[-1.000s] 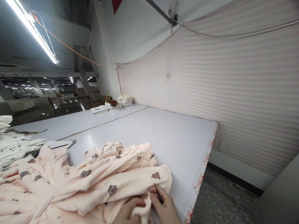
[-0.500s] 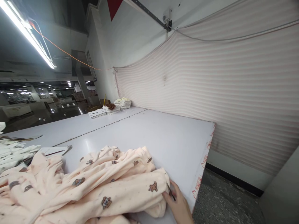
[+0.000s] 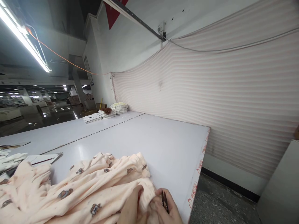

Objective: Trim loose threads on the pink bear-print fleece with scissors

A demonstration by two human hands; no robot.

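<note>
A peach fleece garment printed with small brown bears lies bunched on the white table in front of me. My left hand pinches a fold of this cloth at the bottom edge of the view. My right hand is closed beside it, touching the same fold and holding small dark thread snips, their blades pointing up and away from me.
The table's right edge drops to a speckled floor. A striped pink cloth hangs along the wall. Stacks of folded goods sit far back. White cloth pieces and flat card lie at left.
My left hand has come back into view and gripped the cloth's edge. The right hand with the snips has shifted left onto the same fold. The view has tilted upward.
</note>
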